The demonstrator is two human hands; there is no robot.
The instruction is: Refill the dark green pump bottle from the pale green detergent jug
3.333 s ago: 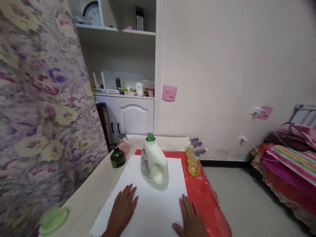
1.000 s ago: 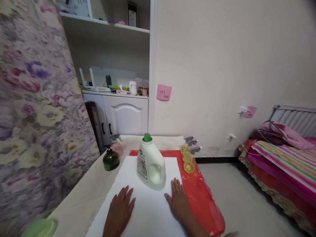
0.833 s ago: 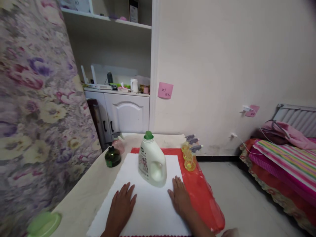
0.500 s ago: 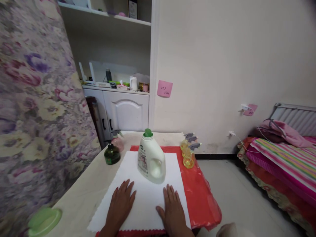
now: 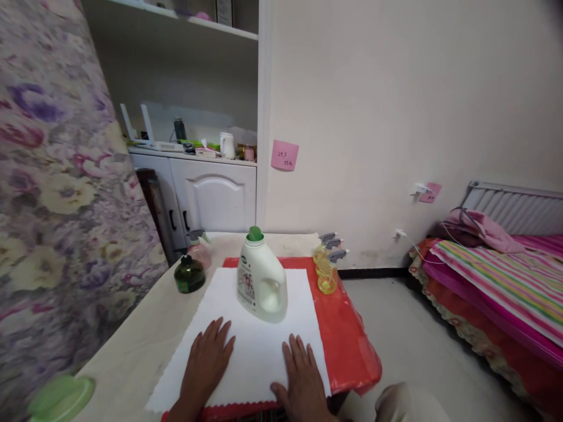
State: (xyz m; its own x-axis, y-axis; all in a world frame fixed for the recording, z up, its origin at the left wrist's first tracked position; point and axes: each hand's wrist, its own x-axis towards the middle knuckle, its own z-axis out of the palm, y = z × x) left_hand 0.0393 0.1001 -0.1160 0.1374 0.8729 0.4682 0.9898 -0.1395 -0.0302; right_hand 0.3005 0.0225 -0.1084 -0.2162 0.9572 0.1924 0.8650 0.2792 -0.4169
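My left hand (image 5: 208,358) lies flat on a white sheet (image 5: 253,346), fingers stretched and apart, holding nothing. My right hand (image 5: 301,375) rests flat on the same sheet near its right edge, thumb spread, also holding nothing. Beyond both hands a pale green detergent jug (image 5: 263,280) with a handle and a green spout or cap stands upright on the sheet. Neither hand touches it. Left of the sheet are a dark green pump bottle (image 5: 190,274) and a pink spray bottle (image 5: 200,251). Yellow spray bottles (image 5: 327,278) with grey triggers stand at the right.
Red plastic sheeting (image 5: 347,346) lies beneath the white sheet and hangs over the table's right edge. A light green dish (image 5: 65,398) sits at the near left corner. A floral curtain (image 5: 57,205) borders the left side; a bed (image 5: 492,287) stands to the right.
The camera view has shifted slightly, so the whole scene appears a little farther left. Both hands stay flat on the sheet, and the jug and bottles keep their places.
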